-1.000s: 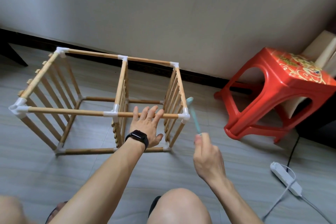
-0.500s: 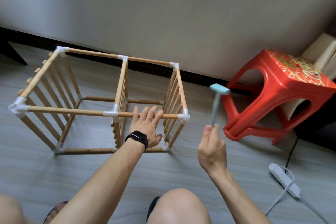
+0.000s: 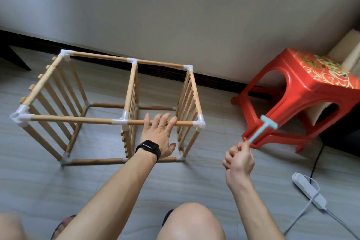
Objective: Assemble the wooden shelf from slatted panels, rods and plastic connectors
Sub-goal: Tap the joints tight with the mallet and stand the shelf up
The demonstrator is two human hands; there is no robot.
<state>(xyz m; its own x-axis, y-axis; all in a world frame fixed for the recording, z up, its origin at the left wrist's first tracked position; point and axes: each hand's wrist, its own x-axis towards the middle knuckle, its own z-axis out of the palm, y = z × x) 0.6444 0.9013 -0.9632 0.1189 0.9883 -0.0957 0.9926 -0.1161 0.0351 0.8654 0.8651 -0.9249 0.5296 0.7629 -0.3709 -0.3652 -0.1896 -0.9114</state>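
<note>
From the head camera, the wooden shelf (image 3: 130, 91) stands on the grey floor (image 3: 39, 191) just in front of the wall, a box-shaped frame of rods joined by white plastic connectors. Three slatted panels stand upright in it: one at the left end, one across the middle and one at the right end.

The left hand (image 3: 158, 136), with a black watch (image 3: 148, 148) on its wrist, rests on the near top rod (image 3: 74, 119) between the middle panel and the near right corner connector (image 3: 200, 122). Its fingers (image 3: 159, 121) lie straight and released across the rod, not curled round it.

The right hand (image 3: 238, 161) is raised to the right of the frame, apart from it. Its fingers are clenched round the lower end of the handle of a small light-blue hammer (image 3: 261, 130), which tilts up and to the right, its head in front of a leg of the red stool (image 3: 315, 87).

A white power strip (image 3: 309, 191) with its cable lies on the floor near the right edge. A bare knee (image 3: 191, 222) shows at the bottom.
</note>
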